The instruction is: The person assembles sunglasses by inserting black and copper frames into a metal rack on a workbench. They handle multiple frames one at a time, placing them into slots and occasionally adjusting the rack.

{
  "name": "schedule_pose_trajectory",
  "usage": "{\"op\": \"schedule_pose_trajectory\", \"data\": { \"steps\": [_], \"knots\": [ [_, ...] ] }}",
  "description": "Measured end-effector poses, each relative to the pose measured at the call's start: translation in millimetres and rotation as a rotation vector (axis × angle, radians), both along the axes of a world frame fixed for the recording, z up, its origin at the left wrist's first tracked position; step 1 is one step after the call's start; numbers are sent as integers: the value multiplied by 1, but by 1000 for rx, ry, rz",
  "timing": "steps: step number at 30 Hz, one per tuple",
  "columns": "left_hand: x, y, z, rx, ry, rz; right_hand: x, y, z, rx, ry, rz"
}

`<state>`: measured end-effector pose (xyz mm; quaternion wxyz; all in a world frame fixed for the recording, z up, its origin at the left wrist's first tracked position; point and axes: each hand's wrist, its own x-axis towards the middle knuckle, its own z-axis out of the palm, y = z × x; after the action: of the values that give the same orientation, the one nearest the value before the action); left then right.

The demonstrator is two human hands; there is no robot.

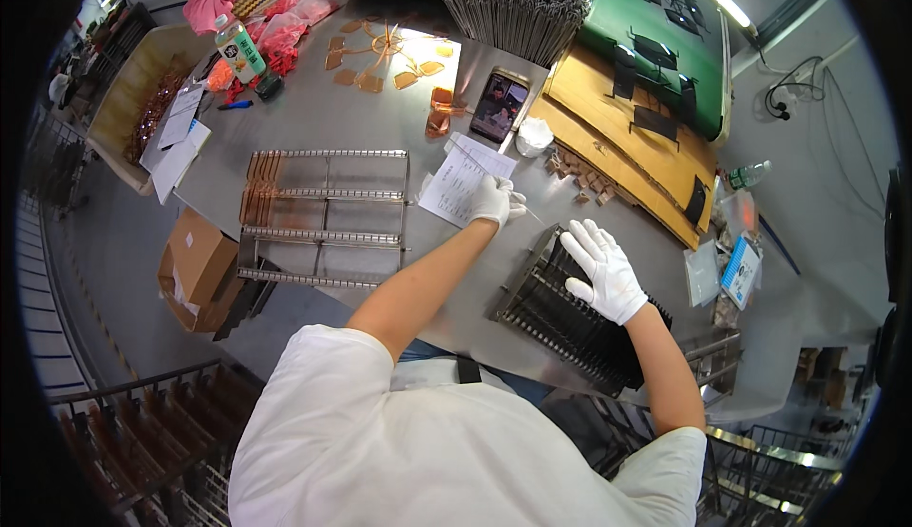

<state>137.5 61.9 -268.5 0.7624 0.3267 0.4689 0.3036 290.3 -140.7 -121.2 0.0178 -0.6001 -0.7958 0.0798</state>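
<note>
My left hand [492,201], in a white glove, is closed around a thin metal rod [464,153] that slants above a paper sheet with handwriting [456,188]. Gloved as well, my right hand [606,272] lies with fingers stretched out on the upper end of a rack packed with black plates [570,323]. It covers part of the plates; whether it presses on them I cannot tell. Left of my left hand stands a metal slotted rack [328,194], with several copper-coloured plates [260,188] in its left end.
Upright wire hooks [513,4] crowd the back. A phone [500,105], crumpled white tissue [534,136] and small copper pieces [581,173] lie ahead of my hands. On the right, black parts [655,52] sit on a green conveyor belt [617,14]. A bottle [239,50] stands far left.
</note>
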Motion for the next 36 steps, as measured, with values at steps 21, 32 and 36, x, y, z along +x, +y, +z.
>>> {"op": "schedule_pose_trajectory", "data": {
  "steps": [21, 32, 36],
  "knots": [
    [5, 2, -29, -333, -223, -54, 14, -35, 27, 91, 37, -78],
    [15, -49, 4, 121, 103, -260, 81, -114, 2, 6, -12, -245],
    [8, -55, 7, 865, 560, -457, 80, -113, -2, 52, 50, -250]
  ]
}}
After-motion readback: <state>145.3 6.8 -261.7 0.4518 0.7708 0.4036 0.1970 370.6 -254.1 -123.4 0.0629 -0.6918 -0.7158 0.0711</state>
